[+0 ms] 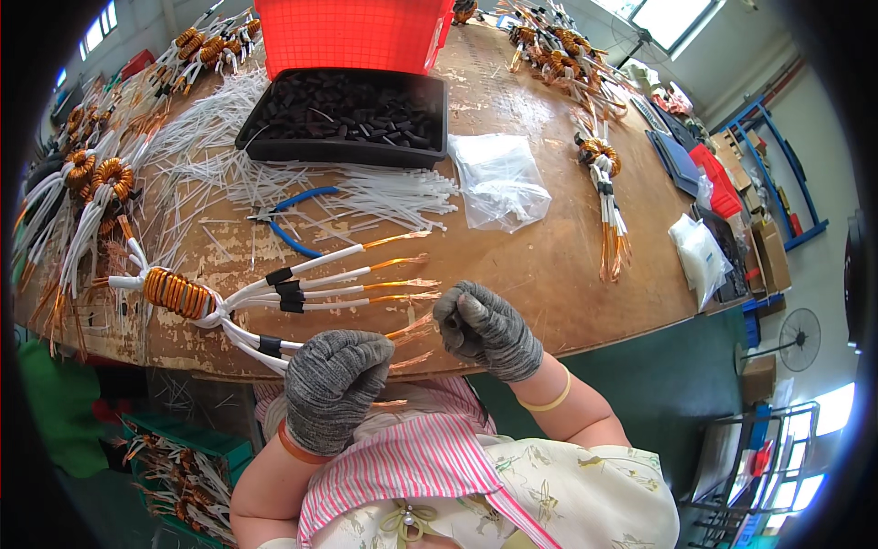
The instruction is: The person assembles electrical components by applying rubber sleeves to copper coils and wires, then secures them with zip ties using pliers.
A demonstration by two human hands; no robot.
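A copper-wound coil (pixel 177 293) lies at the table's near left, its white-sleeved leads fanned to the right and ending in bare, frayed copper strands. Short black tubes (pixel 290 295) sit on several of these leads. My left hand (pixel 337 389), in a grey knit glove, is closed around the nearest white-sleeved leads (pixel 265 357) at the table edge; copper ends poke out past its fingers. Just right of the copper tips, my right hand (pixel 485 329), gloved alike, is closed in a pinch. Whatever its fingers may hold is hidden.
Beyond the coil lie blue-handled cutters (pixel 294 240) and scattered white cable ties (pixel 389 197). A black tray (pixel 343 157) of short black tubes stands before a red bin (pixel 352 37). A clear plastic bag (pixel 501 183) is beside it. More coils (pixel 114 178) crowd the left; another (pixel 599 157) lies right.
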